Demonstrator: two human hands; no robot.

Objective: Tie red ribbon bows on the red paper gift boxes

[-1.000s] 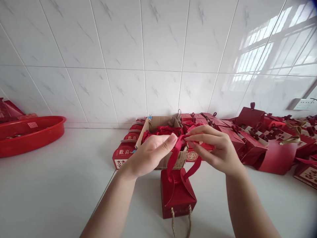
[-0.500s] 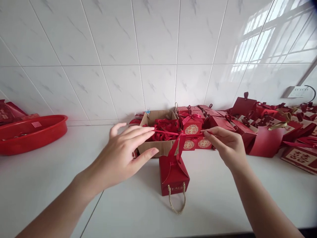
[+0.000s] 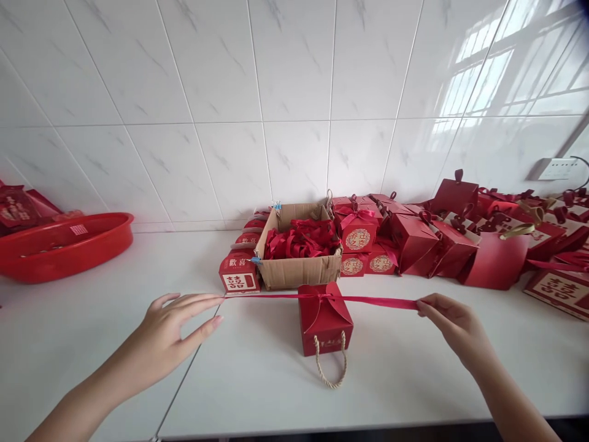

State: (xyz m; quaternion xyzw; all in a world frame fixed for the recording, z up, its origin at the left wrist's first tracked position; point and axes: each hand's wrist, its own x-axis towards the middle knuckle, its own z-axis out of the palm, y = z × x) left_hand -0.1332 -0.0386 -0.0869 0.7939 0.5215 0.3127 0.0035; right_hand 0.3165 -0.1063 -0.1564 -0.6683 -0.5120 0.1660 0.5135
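Observation:
A small red gift box (image 3: pixel 324 319) with a beige rope handle stands on the white counter (image 3: pixel 257 380) in front of me. A red ribbon (image 3: pixel 377 301) is stretched taut and level across its top. My left hand (image 3: pixel 172 331) pinches the ribbon's left end with fingers extended. At the ribbon's right end, my right hand (image 3: pixel 453 325) pinches it between fingertips. The two hands are wide apart, one on each side of the box.
A cardboard box (image 3: pixel 299 270) full of red ribbons stands behind the gift box. Several finished red boxes (image 3: pixel 414 242) crowd the wall to the right. A red plastic basin (image 3: pixel 59 245) sits far left. A wall socket (image 3: pixel 554 169) is at the right.
My hands have come down from above the cardboard box and spread apart. The ribbon, bunched a second ago, is now pulled straight across the gift box's top.

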